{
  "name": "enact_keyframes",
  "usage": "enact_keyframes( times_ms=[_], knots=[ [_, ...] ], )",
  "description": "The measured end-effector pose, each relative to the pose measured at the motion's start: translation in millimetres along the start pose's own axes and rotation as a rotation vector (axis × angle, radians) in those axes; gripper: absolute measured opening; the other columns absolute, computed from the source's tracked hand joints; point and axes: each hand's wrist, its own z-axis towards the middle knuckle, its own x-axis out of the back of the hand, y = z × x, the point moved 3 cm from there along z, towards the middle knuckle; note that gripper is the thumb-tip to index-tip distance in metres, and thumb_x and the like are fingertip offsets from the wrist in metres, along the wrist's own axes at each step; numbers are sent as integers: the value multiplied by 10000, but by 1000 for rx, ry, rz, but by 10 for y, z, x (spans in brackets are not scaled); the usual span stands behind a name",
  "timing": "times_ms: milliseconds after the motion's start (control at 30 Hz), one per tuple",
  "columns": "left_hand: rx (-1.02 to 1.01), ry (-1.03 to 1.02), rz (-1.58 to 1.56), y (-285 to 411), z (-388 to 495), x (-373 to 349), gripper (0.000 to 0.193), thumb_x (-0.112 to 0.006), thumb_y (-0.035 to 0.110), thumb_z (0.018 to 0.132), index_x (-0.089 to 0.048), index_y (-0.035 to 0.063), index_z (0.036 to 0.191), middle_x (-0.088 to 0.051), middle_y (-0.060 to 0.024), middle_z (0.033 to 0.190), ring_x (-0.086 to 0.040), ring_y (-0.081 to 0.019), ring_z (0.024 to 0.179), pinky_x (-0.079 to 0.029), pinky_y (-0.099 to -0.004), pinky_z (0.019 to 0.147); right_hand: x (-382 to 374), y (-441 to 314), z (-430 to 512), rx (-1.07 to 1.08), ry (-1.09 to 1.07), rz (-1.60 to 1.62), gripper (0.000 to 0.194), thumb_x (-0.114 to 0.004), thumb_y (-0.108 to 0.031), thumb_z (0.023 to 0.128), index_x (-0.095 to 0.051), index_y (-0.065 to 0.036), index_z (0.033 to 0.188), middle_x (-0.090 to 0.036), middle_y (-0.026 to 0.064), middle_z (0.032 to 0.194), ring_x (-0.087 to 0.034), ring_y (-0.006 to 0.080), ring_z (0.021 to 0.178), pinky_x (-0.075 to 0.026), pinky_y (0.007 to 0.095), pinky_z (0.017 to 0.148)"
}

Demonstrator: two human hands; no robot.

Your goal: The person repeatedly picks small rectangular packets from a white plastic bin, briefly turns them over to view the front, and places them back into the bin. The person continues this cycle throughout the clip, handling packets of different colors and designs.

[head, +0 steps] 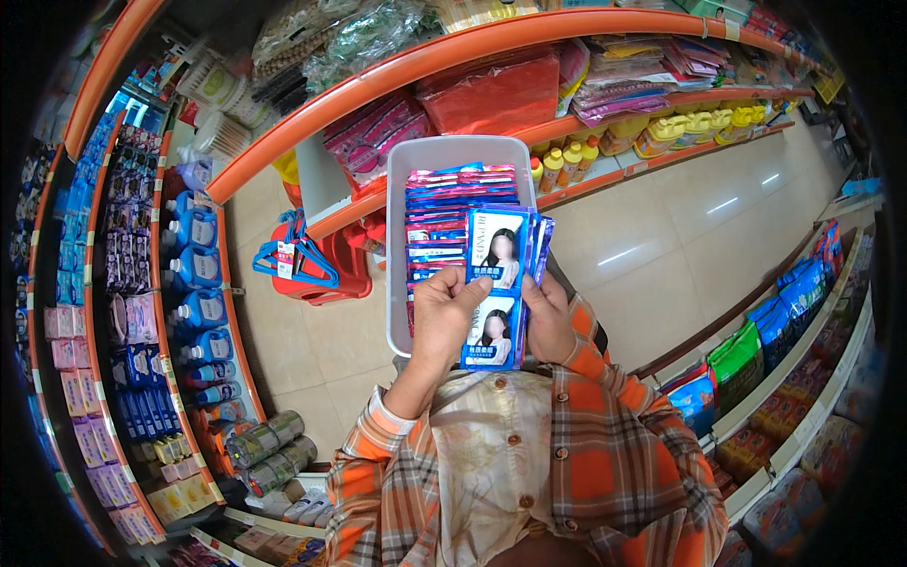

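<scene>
A strip of blue and white sachets [496, 244], joined end to end and bearing writing and a printed portrait, lies on top of a stack in my hands. My right hand [549, 312] grips the stack along its right side, thumb on the front edge. From the left, my left hand [446, 312] pinches the strip near the seam between two sachets. Beneath them is a translucent plastic bin [398, 283], filled with upright rows of red and blue sachets [460, 188]. My hands and the stack hide its lower right part.
Orange-edged shelves [553, 28] pass just beyond the bin. On the floor to the left, blue hangers [294, 262] rest on a red plastic stool [347, 280]. Blue detergent jugs [202, 269] line the left shelf; yellow bottles [570, 163] stand low ahead. Bagged goods [737, 354] fill shelves at right.
</scene>
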Motion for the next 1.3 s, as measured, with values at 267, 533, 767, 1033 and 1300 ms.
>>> enact_keyframes(
  times_ms=[267, 533, 767, 1033, 1300],
  knots=[
    [208, -112, -376, -6, 61, 116, 164, -569, 3, 799, -593, -39, 956, -645, -111, 898, -618, -157, 760, -500, -292, 715, -21, -47, 5, 0, 5, 21, 363, -399, -220, 937, -429, 13, 1215, -539, 86, 1113, -509, 140, 1002, -387, 276, 887],
    [254, -100, -449, -44, 67, 137, 157, -561, 6, 805, -589, -38, 953, -641, -113, 903, -615, -159, 775, -499, -294, 729, -38, -66, 10, -12, 3, 14, 354, -444, -180, 911, -436, 15, 1206, -550, 88, 1096, -529, 137, 974, -404, 280, 868],
    [155, -45, -434, -56, 76, 149, 61, -624, 4, 780, -606, -14, 835, -646, -91, 811, -601, -117, 672, -497, -246, 632, -51, -62, 3, -3, 12, 65, 328, -474, -148, 894, -459, 12, 1180, -561, 90, 1072, -536, 144, 964, -412, 288, 862],
    [102, -28, -401, -21, 69, 140, 41, -630, 5, 775, -613, -10, 810, -645, -89, 777, -586, -108, 648, -488, -245, 609, -37, -51, 16, -10, 21, 29, 296, -463, -112, 892, -467, 10, 1161, -571, 80, 1050, -549, 131, 932, -436, 273, 825],
    [100, 55, -436, 90, 107, 280, 54, -622, 7, 773, -610, -12, 822, -647, -89, 798, -603, -121, 663, -503, -261, 634, -34, -41, 27, -16, 82, 71, 279, -445, -84, 865, -481, 17, 1122, -579, 87, 1026, -570, 142, 904, -456, 276, 803]
  ],
)
